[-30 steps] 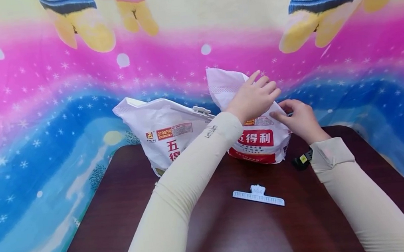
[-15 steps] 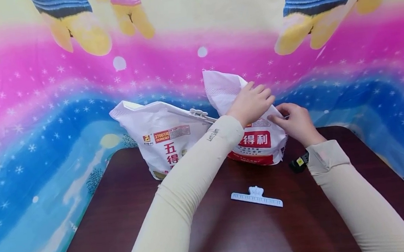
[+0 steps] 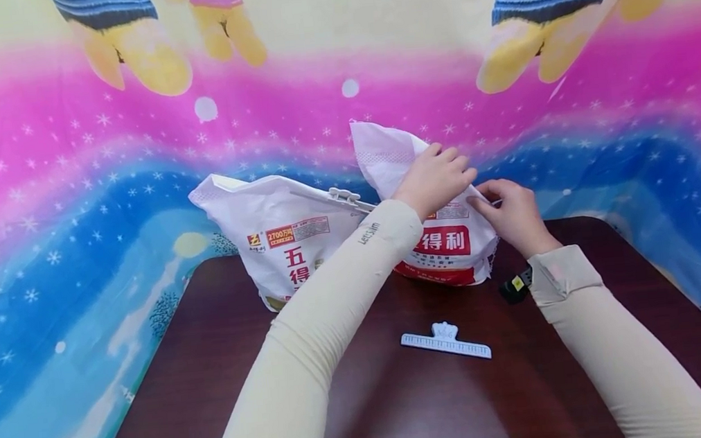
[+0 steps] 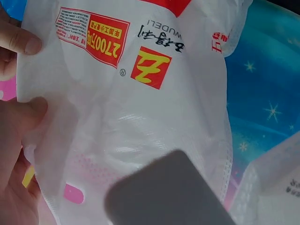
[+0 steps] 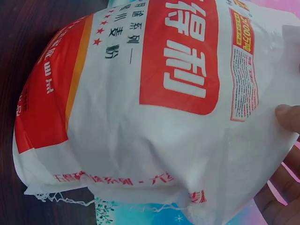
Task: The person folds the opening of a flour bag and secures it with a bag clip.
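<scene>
A white flour bag (image 3: 449, 239) with red print stands on the table, its top corner pointing up and to the left. My left hand (image 3: 437, 178) grips its upper edge; in the left wrist view the thumb (image 4: 35, 111) lies in front and the fingers go behind the fabric. Lower on the same edge, my right hand (image 3: 513, 215) pinches the bag, thumb in front and fingers behind in the right wrist view. A second flour bag (image 3: 289, 231) stands to the left, a pale clip (image 3: 344, 196) across its top edge. My left forearm hides part of it.
A light-blue long bag clip (image 3: 445, 344) lies on the dark brown table (image 3: 405, 409) in front of the bags. A patterned cloth (image 3: 289, 92) hangs close behind the table. A black wrist strap (image 3: 515, 287) shows by my right sleeve.
My left hand has come down a little along the bag's edge, closer to my right hand, which stays on the edge. The head view has shifted slightly.
</scene>
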A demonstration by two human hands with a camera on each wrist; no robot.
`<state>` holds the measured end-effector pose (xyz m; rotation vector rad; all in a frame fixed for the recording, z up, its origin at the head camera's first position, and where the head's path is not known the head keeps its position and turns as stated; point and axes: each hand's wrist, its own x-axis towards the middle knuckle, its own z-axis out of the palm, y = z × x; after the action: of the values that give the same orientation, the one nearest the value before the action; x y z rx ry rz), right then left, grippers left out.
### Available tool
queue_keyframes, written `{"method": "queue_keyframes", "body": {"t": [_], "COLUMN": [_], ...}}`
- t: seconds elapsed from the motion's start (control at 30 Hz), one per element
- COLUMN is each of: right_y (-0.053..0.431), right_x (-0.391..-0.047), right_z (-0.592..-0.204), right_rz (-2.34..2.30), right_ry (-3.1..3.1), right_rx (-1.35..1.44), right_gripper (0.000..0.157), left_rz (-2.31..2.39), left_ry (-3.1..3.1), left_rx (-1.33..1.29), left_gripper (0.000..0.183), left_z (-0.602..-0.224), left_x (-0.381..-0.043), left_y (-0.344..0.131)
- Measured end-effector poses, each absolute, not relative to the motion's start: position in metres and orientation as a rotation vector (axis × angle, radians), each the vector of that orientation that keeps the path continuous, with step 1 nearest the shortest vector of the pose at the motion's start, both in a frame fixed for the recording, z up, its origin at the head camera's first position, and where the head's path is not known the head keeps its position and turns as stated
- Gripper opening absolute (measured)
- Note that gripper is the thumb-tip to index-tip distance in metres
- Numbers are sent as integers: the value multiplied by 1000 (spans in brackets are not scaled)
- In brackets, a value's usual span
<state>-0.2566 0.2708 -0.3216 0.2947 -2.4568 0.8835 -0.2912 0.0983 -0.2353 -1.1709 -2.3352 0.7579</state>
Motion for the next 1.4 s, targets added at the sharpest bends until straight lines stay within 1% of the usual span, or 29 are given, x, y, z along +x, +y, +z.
{"method": "queue_keyframes", "body": {"t": [0.23,0.4,0.7,1.0,1.4], "right_y": [277,282,295,303,306], "right_x": [-257,-255,-245,-237,-233], "right_z": [-326,-329,-339,-351,-363], "right_rz": [886,864,872,907,954], "right_ry": [-2481,-2499,-2529,-2519,-2517], "right_rx": [261,253,231,209,135], "right_gripper": [24,22,26,27,30], "left_rz": [752,712,663,562,444], "left_ry": [-2359,-2382,-2453,-2487,-2546], "left_rx": [-1194,-1212,-1163,-1134,-1116], "left_gripper": [50,47,55,48,52], "left_z": [-232,-229,-216,-207,-196], "left_x": [-292,-292,-287,-288,-287], "left_y": [96,95,86,74,60]}}
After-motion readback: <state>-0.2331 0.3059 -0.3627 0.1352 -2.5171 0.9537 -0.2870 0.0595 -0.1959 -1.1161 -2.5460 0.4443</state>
